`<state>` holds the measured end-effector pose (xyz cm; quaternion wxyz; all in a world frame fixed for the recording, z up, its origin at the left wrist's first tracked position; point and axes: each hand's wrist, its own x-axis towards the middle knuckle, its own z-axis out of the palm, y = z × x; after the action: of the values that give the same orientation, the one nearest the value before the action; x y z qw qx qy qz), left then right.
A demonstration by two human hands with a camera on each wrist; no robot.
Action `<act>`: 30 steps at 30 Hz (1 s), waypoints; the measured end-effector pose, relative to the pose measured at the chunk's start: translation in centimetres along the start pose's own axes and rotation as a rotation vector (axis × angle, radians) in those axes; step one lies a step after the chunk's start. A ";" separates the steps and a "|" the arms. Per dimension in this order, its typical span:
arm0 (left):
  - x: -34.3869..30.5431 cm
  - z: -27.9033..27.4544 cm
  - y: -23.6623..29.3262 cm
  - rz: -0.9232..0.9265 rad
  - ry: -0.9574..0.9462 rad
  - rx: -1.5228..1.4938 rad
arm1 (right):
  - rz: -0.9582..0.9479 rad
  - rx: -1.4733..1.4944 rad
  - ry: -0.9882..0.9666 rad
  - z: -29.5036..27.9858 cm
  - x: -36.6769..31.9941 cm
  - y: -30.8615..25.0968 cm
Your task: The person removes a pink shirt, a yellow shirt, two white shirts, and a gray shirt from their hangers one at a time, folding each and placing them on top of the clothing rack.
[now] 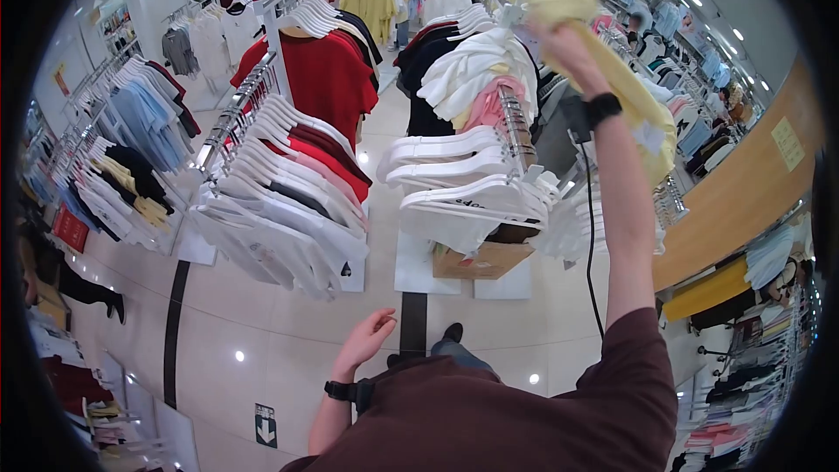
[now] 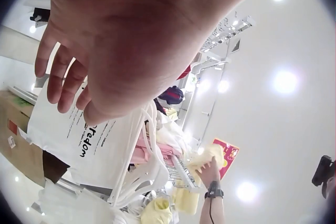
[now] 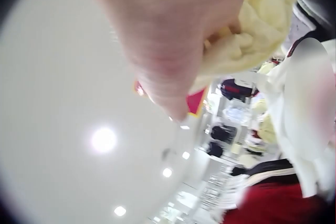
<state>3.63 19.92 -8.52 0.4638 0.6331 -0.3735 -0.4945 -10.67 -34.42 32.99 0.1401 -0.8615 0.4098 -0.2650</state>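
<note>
My right hand (image 1: 559,39) is raised high above a clothes rack and grips a pale yellow garment (image 1: 625,87), which hangs down past my wrist. In the right wrist view my fingers (image 3: 173,40) are bunched into the yellow cloth (image 3: 257,29). The left wrist view catches the same yellow garment (image 2: 202,161) held up in the distance. My left hand (image 1: 367,336) hangs low by my hip, fingers loosely spread, holding nothing; its fingers (image 2: 63,79) fill the top of the left wrist view.
A rack of white hangers and white shirts (image 1: 472,183) stands straight ahead, with a cardboard box (image 1: 476,258) under it. Another rack of red and white tops (image 1: 288,175) is on the left. A curved wooden counter (image 1: 743,192) lies right. Tiled floor (image 1: 262,323) runs between.
</note>
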 end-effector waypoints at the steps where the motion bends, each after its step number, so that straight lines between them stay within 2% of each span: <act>1: -0.1 -0.2 -0.5 -0.001 0.010 0.017 | -0.145 -0.088 -0.054 2.4 -0.1 -0.9; 2: -0.3 -0.4 -1.0 0.001 0.019 0.025 | -0.293 -0.177 -0.107 4.9 -0.4 -0.9; 6: -1.5 0.2 -4.2 -0.069 0.081 -0.040 | -0.333 -0.101 -0.088 8.1 -0.8 -0.4; 8: -1.6 0.3 -6.7 -0.118 0.041 -0.102 | -0.186 0.016 -0.119 8.2 -1.2 2.6; 9: -1.8 0.3 -6.8 -0.123 0.036 -0.105 | -0.181 0.013 -0.124 8.4 -1.5 4.7; 11: -1.6 0.5 -6.6 -0.190 -0.012 -0.175 | -0.158 0.338 0.028 8.8 -2.2 8.5; 12: -1.1 0.5 -6.5 -0.194 -0.022 -0.178 | -0.149 0.331 0.026 8.7 -3.6 9.2; 14: 0.4 0.1 -6.1 -0.228 -0.051 -0.216 | 0.091 0.537 0.153 8.3 -7.6 10.3; 15: 1.7 -0.3 -5.9 -0.186 -0.052 -0.256 | 0.138 0.539 0.111 8.7 -8.8 11.9; 16: 3.0 -1.0 -5.0 -0.193 -0.062 -0.250 | 0.189 0.543 0.072 9.7 -10.0 14.3; 18: 6.5 -2.2 -2.3 -0.121 0.053 -0.279 | 0.243 0.449 -0.151 12.3 -11.6 19.2; 20: 9.8 -3.3 2.3 0.000 0.161 -0.245 | 0.160 0.288 -0.167 15.4 -13.5 22.1; 21: 11.8 -3.9 4.2 0.064 0.205 -0.248 | 0.189 0.215 -0.212 16.9 -13.7 23.6; 22: 13.6 -4.5 6.2 0.129 0.252 -0.250 | 0.196 0.234 -0.209 17.6 -13.9 24.1; 24: 17.3 -5.1 10.5 0.226 0.362 -0.214 | 0.380 0.285 -0.367 19.1 -14.3 24.1; 26: 21.0 -4.9 15.6 0.319 0.425 -0.177 | 0.400 0.342 -0.419 18.7 -14.5 23.3; 28: 26.3 -6.0 17.7 0.418 0.378 -0.036 | 0.523 0.396 -0.525 18.5 -14.5 24.2; 29: 29.3 -6.8 18.0 0.413 0.367 -0.021 | 0.606 0.353 -0.556 16.1 -14.8 21.7; 30: 32.3 -7.8 17.9 0.381 0.364 0.138 | 0.617 0.367 -0.551 16.9 -15.1 23.2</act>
<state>18.46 -13.66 0.19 0.5638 0.6602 -0.4290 -0.2496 -23.55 -36.71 3.31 0.4668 -0.6984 0.5411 -0.0400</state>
